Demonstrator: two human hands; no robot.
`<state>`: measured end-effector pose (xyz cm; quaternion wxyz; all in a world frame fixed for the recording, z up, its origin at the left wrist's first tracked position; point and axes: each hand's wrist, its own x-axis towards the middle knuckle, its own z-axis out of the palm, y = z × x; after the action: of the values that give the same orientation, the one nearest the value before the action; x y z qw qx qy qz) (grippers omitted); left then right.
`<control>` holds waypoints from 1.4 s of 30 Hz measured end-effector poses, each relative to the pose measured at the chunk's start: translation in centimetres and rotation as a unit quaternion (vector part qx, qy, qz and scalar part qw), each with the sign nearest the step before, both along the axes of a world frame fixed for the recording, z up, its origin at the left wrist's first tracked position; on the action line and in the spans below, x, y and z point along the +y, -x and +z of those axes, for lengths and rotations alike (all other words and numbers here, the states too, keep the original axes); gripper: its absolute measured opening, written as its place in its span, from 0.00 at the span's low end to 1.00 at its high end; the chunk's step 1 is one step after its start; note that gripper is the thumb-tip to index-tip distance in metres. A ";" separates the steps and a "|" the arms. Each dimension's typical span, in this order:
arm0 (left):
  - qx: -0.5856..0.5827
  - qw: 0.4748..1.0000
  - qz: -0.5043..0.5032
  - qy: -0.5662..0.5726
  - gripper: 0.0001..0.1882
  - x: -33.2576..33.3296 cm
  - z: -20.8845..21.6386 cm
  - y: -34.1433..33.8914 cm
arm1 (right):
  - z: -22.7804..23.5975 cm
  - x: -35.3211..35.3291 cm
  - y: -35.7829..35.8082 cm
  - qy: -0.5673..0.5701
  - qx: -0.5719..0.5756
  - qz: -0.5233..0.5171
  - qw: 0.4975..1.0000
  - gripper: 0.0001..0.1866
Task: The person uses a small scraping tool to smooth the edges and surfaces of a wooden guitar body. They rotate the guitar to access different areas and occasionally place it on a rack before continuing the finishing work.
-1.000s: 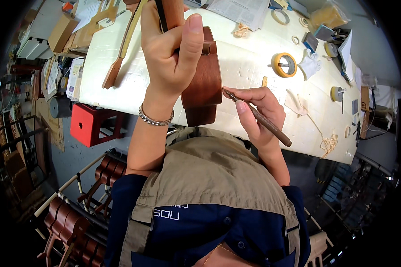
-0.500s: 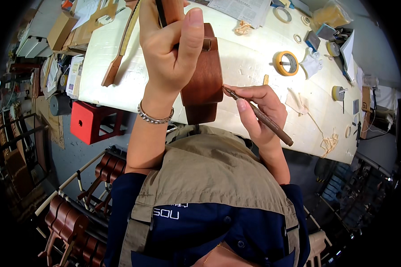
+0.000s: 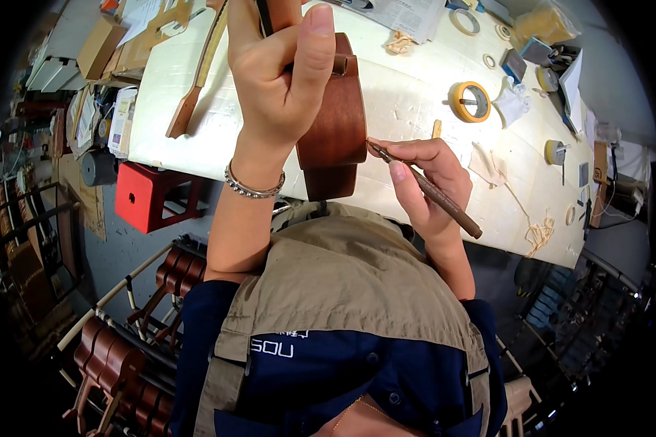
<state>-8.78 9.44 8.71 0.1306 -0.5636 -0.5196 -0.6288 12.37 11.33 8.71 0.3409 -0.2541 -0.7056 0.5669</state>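
Note:
A reddish-brown wooden ukulele body (image 3: 333,120) is held up over the near edge of the table, its curved side facing me. My left hand (image 3: 280,91) is closed round its neck, thumb pointing up and away; the fingers are partly hidden behind the hand. A brown marker pen (image 3: 444,198) lies between the thumb and fingers of my right hand (image 3: 437,171). Its narrow tip meets the right-hand edge of the body, or comes very close to it. Whether the tip leaves any mark is too small to see.
A long wooden neck (image 3: 186,109) lies on the white-covered table (image 3: 401,95) at left. To the right are a yellow tape roll (image 3: 471,102), a white glove (image 3: 512,103) and tangled string (image 3: 539,234). A red stool (image 3: 142,198) stands left; racks of brown instrument bodies (image 3: 106,353) stand lower left.
Very little differs. My left hand and the ukulele have shifted slightly away from me, and the pen tip stays at the body's right edge.

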 end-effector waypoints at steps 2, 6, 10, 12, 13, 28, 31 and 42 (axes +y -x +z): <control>-0.013 1.000 -0.009 0.004 0.22 -0.1 -0.2 0.0 | -0.1 0.0 -0.1 0.000 -0.001 0.000 1.000 0.06; -0.023 1.000 -0.010 0.006 0.22 -0.1 -0.2 -0.1 | -0.2 0.0 -0.3 -0.008 -0.005 0.002 1.000 0.06; -0.013 1.000 -0.010 -0.004 0.22 0.1 -0.4 0.2 | -0.3 0.1 -0.2 -0.013 -0.006 -0.001 1.000 0.06; -0.011 1.000 -0.010 -0.004 0.22 0.1 -0.4 0.2 | -0.4 0.1 -0.1 -0.014 0.006 -0.004 1.000 0.06; -0.019 1.000 -0.012 0.001 0.22 0.1 -0.4 0.2 | -0.4 0.1 0.0 -0.014 0.012 -0.005 1.000 0.06; -0.037 0.999 0.029 0.016 0.23 0.1 0.7 -0.7 | -0.9 0.0 -0.2 -0.001 0.027 0.005 1.000 0.06; -0.135 0.990 0.007 0.042 0.23 -0.3 0.1 -1.1 | -0.3 0.2 -0.4 -0.004 -0.013 0.042 0.999 0.05; -0.075 0.996 -0.011 0.045 0.24 -0.1 0.3 0.0 | -1.3 -0.1 -0.8 0.019 -0.011 0.038 0.999 0.05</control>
<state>-8.73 9.33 8.99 0.0592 -0.5259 -0.5498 -0.6463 13.20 11.23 7.43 0.3065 -0.2395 -0.7073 0.5903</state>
